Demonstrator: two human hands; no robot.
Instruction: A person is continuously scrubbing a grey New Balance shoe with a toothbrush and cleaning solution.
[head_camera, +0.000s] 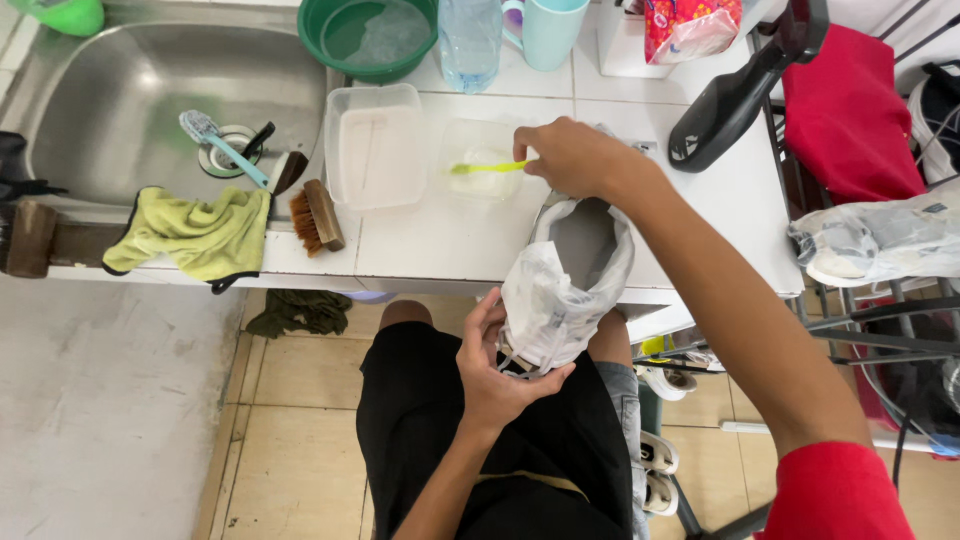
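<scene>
I see my left hand (497, 365) closed around the near end of a white sneaker (562, 290), fingers curled under the sole and thumb on the side, holding it upright over my lap at the near edge of the white tiled table (440, 240). The shoe's open mouth faces up. My right hand (572, 157) is reaching out past the shoe and gripping a yellow-green toothbrush (487, 167), whose bristle end lies inside a small clear plastic container (485, 150) on the table. Just left of that container stands a larger clear plastic tub (374, 145). Farther away are a green basin (368, 36), a clear water bottle (469, 40) and a pale blue mug (552, 30). A brown scrub brush (318, 215) lies on the table's near edge, with a yellow-green cloth (195, 233) draped left of it. In the steel sink (120, 110) on the far left a blue-handled brush (222, 148) rests by the drain. On the right, another shoe wrapped in plastic (875, 240) sits on a rack, well apart from my hands.
</scene>
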